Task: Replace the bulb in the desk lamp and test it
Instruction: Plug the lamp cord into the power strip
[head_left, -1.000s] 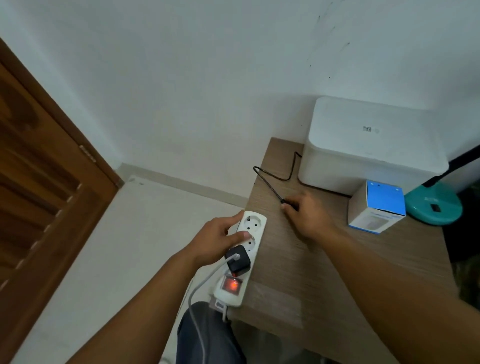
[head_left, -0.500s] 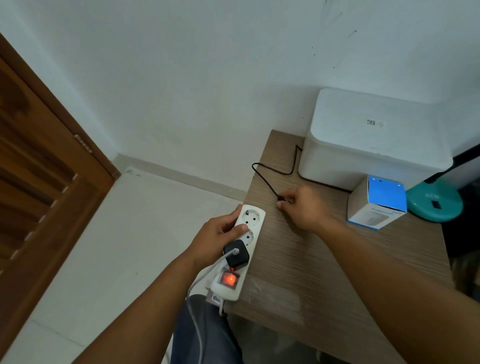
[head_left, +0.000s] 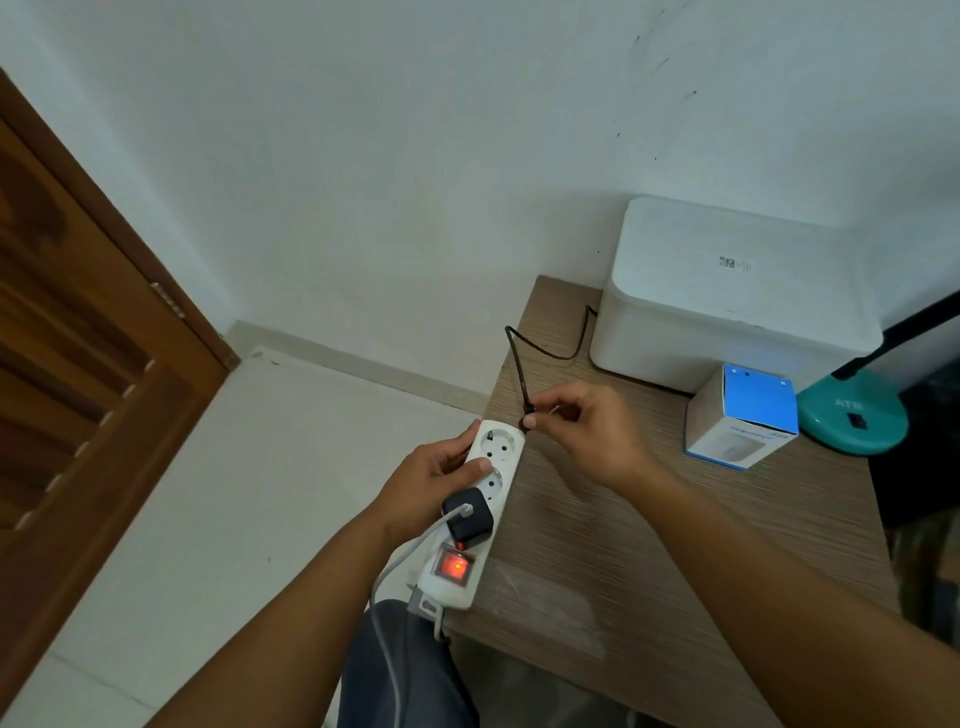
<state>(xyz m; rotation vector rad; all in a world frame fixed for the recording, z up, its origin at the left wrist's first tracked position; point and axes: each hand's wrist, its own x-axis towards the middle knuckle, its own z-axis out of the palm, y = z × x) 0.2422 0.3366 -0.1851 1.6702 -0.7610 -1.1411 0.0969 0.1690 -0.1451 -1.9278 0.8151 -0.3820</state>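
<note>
right hand (head_left: 592, 431) lifted cord (head_left: 519, 364), grip pinching, plug perhaps | left hand (head_left: 431, 483) grasping power strip (head_left: 480, 499)

- Power strip (head_left: 480, 512) lies along the counter's (head_left: 649, 561) left edge.
- Storage box (head_left: 727, 296) sits at the counter's back, against the wall.
- Bulb carton (head_left: 740, 418) stands before it; lamp base (head_left: 852, 421) is just right of the carton.

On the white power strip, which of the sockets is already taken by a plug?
The socket nearest the glowing red switch on the power strip: a black adapter with a white cable sits in it. The two sockets beyond it are empty.
</note>
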